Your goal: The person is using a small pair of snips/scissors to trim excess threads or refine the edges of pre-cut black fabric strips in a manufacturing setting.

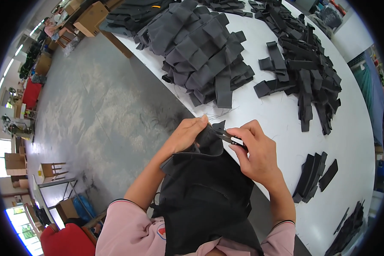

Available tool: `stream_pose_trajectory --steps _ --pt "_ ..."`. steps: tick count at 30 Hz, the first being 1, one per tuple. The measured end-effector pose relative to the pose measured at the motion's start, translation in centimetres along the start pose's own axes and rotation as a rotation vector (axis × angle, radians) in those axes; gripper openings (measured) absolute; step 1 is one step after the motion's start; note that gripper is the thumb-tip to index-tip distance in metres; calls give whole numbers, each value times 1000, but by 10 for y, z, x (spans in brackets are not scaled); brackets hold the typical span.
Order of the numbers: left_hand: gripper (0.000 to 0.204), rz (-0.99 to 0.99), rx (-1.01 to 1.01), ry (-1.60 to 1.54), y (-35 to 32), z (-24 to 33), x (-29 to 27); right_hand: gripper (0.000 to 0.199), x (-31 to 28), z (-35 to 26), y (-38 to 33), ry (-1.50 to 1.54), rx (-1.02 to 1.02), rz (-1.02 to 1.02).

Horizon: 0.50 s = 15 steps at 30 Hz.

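Note:
My left hand (pixel 187 134) pinches the top edge of a black fabric piece (pixel 205 192) that hangs down over my lap. My right hand (pixel 256 151) grips small metal thread snips (pixel 227 136), and their tips touch the fabric edge right beside my left fingers. Both hands work at the near edge of a white table (pixel 281 128). The lower part of the fabric drapes against my pink shirt.
A big heap of grey fabric pieces (pixel 200 51) and a spread of black strips (pixel 307 72) lie further back on the table. A small stack of black pieces (pixel 313 175) sits to my right. Grey floor, cardboard boxes (pixel 89 19) and a stool (pixel 51 170) are at left.

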<state>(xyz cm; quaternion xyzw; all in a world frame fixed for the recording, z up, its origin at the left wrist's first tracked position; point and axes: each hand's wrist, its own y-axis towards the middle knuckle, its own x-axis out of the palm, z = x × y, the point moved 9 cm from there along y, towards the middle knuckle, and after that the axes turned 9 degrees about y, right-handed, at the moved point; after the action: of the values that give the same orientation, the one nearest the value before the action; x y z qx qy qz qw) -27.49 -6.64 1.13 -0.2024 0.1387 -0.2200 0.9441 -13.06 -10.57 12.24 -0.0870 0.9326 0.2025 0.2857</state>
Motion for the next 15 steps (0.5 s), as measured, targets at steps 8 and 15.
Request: stream_pose_trajectory --steps 8,15 --pt "47 -57 -64 10 -4 5 4 24 19 -12 7 -137 -123 -227" --pt "43 -115 -49 -14 -5 5 8 29 29 -14 8 -215 -174 -295"
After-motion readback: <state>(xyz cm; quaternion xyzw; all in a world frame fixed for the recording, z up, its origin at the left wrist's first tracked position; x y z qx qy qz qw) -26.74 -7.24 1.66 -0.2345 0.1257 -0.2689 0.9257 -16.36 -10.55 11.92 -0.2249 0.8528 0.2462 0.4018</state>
